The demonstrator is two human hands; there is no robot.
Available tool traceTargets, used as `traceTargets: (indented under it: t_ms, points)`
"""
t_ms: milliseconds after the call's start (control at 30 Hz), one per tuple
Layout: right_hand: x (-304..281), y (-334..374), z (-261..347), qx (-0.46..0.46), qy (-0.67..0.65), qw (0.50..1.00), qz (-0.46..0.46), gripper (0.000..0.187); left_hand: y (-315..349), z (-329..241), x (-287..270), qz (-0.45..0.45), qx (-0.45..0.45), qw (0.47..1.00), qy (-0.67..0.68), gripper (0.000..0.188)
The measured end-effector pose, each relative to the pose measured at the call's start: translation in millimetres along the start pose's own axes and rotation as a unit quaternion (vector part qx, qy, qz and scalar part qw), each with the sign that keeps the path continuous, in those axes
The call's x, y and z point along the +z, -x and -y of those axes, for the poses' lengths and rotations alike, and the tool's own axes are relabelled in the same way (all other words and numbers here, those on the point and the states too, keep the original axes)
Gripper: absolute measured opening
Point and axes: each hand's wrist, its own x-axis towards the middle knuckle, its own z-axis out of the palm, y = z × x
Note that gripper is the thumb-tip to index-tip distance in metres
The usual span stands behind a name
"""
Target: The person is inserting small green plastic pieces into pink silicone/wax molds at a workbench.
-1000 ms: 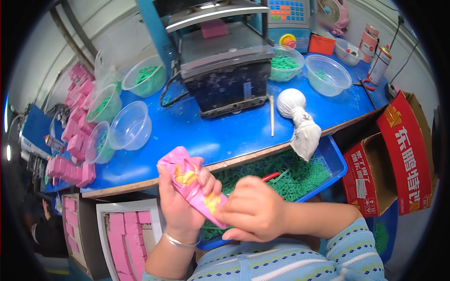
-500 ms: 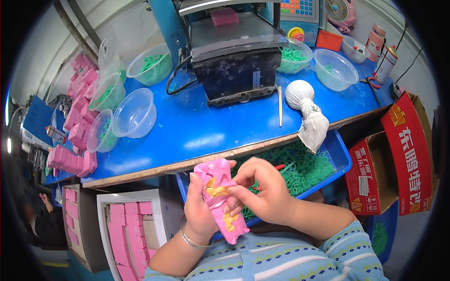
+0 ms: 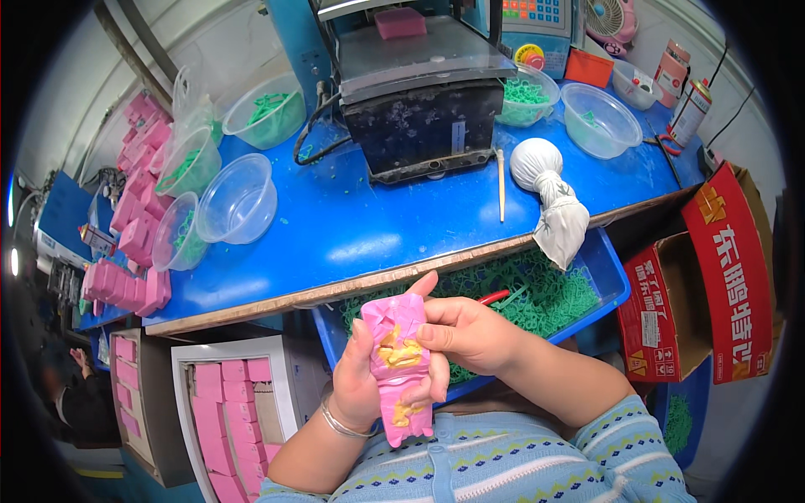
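Observation:
A pink, soft-looking mould [image 3: 394,314] with yellow patches in its hollows is upright in front of my chest. My left hand [image 3: 356,390] is closed round its left side from behind, with a fingertip showing past the top. My right hand [image 3: 470,335] grips the right side; its thumb presses near the upper yellow patch [image 3: 401,354], and other fingers curl over the mould's middle. A second yellow patch [image 3: 405,415] shows lower down. Below the mould's far end, the blue bin [image 3: 616,289] holds green scraps [image 3: 537,310] and a red-handled tool [image 3: 495,297].
On the blue table [image 3: 352,226] stand a black machine [image 3: 423,134], clear bowls [image 3: 239,201], a wooden stick [image 3: 501,189] and a tied white cloth bag [image 3: 549,189]. Pink blocks [image 3: 138,214] are stacked left. A red carton [image 3: 729,277] stands right; another person [image 3: 84,402] is far left.
The mould has turned more upright and moved slightly lower. My right hand has gone from pinching over its face to gripping its right side with the thumb on it.

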Motion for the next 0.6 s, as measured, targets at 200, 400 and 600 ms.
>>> traceTargets:
  t_ms: [200,400,600]
  points:
    - [12.1,6.2,1.1,0.004,0.149,0.983,-0.11,0.017,5.6,17.7,-5.2,-0.08,0.097,0.983,-0.133,0.069]
    - [16.1,16.9,0.3,-0.198,0.435,0.855,-0.203,0.016,8.2,5.4,0.2,-0.183,0.237,0.855,-0.424,0.016]
    - [12.4,20.6,-2.5,-0.264,0.466,0.827,-0.172,0.017,8.8,-7.2,0.2,-0.127,0.157,0.949,-0.241,0.016]
